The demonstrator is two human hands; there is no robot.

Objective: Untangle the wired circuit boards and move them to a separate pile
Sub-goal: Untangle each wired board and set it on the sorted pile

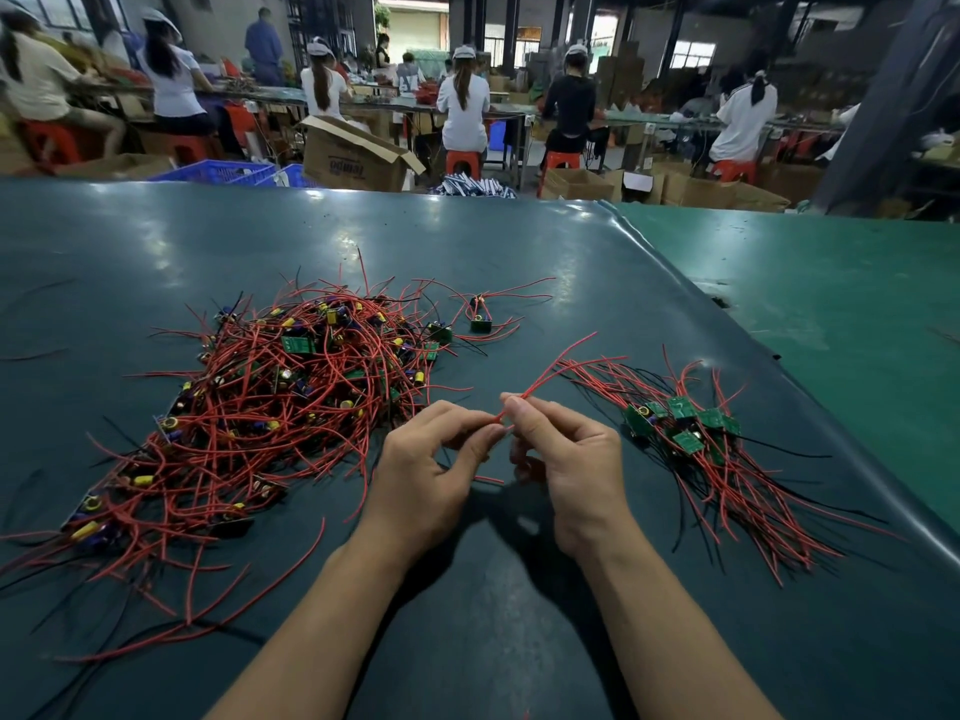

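Both the left hand [434, 459] and right hand [563, 459] pinch one red wire [550, 368]; judgement: draw it out slowly, then lay it on the sorted pile [691, 439] by the table's [467, 241] right edge.

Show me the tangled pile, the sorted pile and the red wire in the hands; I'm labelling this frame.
tangled pile [270, 407], head view, on its dense middle.
sorted pile [691, 433], head view, on a green board.
red wire [556, 363], head view, on the free stretch beyond the fingertips.

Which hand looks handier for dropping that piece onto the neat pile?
Probably the right hand: it pinches the red wire and sits beside the sorted pile; the left hand is nearer the tangled heap.
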